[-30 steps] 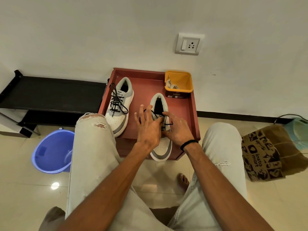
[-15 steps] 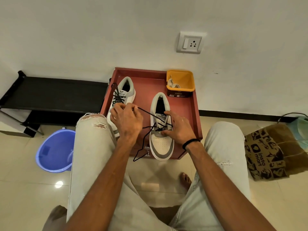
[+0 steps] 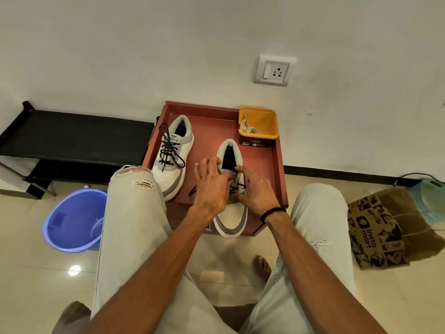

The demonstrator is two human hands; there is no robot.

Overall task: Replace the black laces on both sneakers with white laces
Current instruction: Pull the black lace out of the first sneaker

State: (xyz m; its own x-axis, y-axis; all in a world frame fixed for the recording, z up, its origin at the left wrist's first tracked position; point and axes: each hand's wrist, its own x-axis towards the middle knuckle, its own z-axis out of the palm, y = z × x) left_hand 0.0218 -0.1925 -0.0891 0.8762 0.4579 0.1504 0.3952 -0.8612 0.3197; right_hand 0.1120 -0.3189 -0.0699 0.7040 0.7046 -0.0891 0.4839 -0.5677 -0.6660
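Observation:
Two white-and-grey sneakers stand on a red tray table [image 3: 216, 126]. The left sneaker [image 3: 174, 162] is fully laced in black, and its lace ends lie loose. Both my hands are over the lacing of the right sneaker [image 3: 231, 215], whose toe sticks out past the table's front edge. My left hand [image 3: 212, 186] pinches its black lace [image 3: 192, 189], with the other fingers spread; a short stretch of lace trails out to the left. My right hand [image 3: 256, 191] presses on the sneaker's right side at the eyelets. White laces [image 3: 248, 128] lie coiled in a yellow box [image 3: 262, 121].
A blue bucket [image 3: 72, 220] stands on the floor at the left, beside my left knee. A black low rack [image 3: 72, 136] runs along the wall. A printed paper bag [image 3: 385, 227] lies at the right. My bare foot [image 3: 262, 266] rests below the table.
My left hand, which had drawn a length of black lace out to the left, has come back onto the right sneaker's lacing. My right hand stays on the sneaker.

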